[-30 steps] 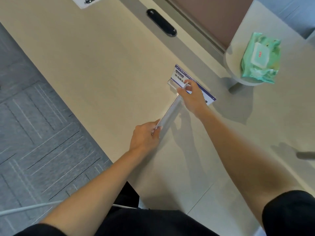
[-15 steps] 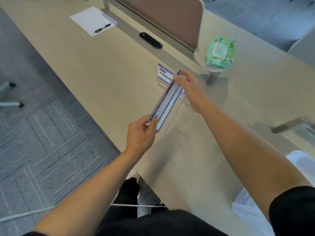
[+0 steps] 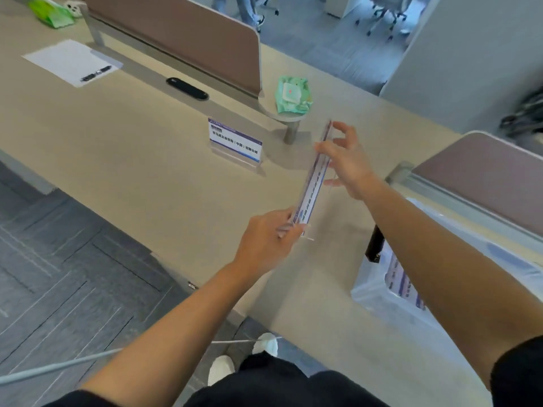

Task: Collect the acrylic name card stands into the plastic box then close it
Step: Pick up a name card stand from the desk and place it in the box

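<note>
Two hands are holding one acrylic name card stand (image 3: 313,177) edge-on above the desk (image 3: 132,148), mid-frame. Probably light, stiff and slick, it is asking for end grips: the left hand (image 3: 264,245) is pinching its seven-o'clock end, and the right hand (image 3: 346,163) is loosely clasping its one-o'clock end, fingers splayed. The plastic box (image 3: 379,289) is sitting at four o'clock.

A long beige desk (image 3: 117,148) is split by brown fabric divider panels (image 3: 182,33). Dark grey patterned carpet tiles (image 3: 58,274) cover the floor. A pale grey wall (image 3: 470,54) stands at right, with wheeled office chairs (image 3: 385,10) beyond.
</note>
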A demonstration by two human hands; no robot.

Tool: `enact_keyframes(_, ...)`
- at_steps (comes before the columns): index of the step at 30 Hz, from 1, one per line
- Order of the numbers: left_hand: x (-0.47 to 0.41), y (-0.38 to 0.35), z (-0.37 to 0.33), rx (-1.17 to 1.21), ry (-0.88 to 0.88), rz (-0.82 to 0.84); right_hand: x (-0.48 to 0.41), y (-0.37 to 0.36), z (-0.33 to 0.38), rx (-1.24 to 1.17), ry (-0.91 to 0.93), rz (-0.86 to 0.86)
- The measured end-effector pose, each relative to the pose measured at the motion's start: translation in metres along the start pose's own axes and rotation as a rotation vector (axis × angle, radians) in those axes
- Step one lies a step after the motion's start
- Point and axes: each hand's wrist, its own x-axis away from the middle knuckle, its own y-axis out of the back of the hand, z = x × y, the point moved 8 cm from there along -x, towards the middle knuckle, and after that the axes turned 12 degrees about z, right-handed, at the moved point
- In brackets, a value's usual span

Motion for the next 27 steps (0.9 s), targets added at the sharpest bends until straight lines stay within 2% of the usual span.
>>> enact_keyframes(5,0.005,-0.044,-0.019,0.1,-0.081,0.243,0.06,0.046,-0.009,-0.028,-0.02,-0.115)
enact_keyframes(9,0.007,-0.089,-0.048,0.096,-0.252,0.419,0.114,0.09,-0.029,-0.065,-0.072,-0.171)
enact_keyframes(16,0.018,-0.166,-0.095,0.007,-0.438,0.562,0.179,0.153,-0.059,-0.102,-0.033,-0.188)
enact_keyframes(19,0.015,-0.209,-0.109,0.013,-0.348,0.684,0.199,0.186,-0.076,-0.15,-0.006,-0.205)
enact_keyframes(22,0.009,-0.257,-0.12,0.203,-0.133,0.793,0.219,0.231,-0.096,-0.204,0.031,-0.235)
enact_keyframes(24,0.004,-0.291,-0.128,0.312,-0.005,0.821,0.23,0.263,-0.109,-0.212,0.054,-0.256)
enact_keyframes(27,-0.003,-0.343,-0.138,0.334,0.141,0.865,0.241,0.305,-0.128,-0.213,0.087,-0.266)
